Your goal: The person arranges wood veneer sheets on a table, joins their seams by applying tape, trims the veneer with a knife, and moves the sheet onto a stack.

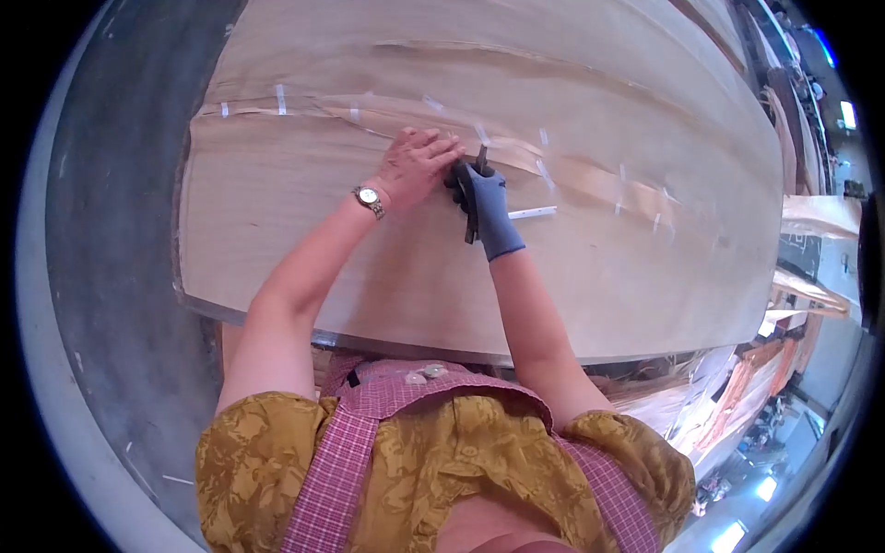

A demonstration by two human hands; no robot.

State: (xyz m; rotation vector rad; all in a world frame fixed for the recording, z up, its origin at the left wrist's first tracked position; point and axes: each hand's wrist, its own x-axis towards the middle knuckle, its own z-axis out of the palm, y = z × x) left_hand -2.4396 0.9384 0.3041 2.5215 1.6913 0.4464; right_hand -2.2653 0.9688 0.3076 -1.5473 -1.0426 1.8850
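A large pale wood veneer sheet point(590, 286) lies in front of me, with a long split across it. A darker strip of veneer point(599, 182) shows along the split, crossed by short white pieces of tape point(281, 100). My left hand point(419, 168), bare with a wristwatch, lies on the sheet beside the split, fingers stretched out and holding nothing. My right hand point(490, 205), in a blue and black glove, is closed around a narrow dark hand tool point(482, 157) that touches the split's edge. A white perforated tape strip point(535, 213) sticks out beside the right hand.
Grey floor point(120, 230) runs along the left of the stack. Loose veneer sheets point(820, 217) jut out on the right. Plastic-covered wood bundles point(687, 396) are at the lower right, close to the stack's edge.
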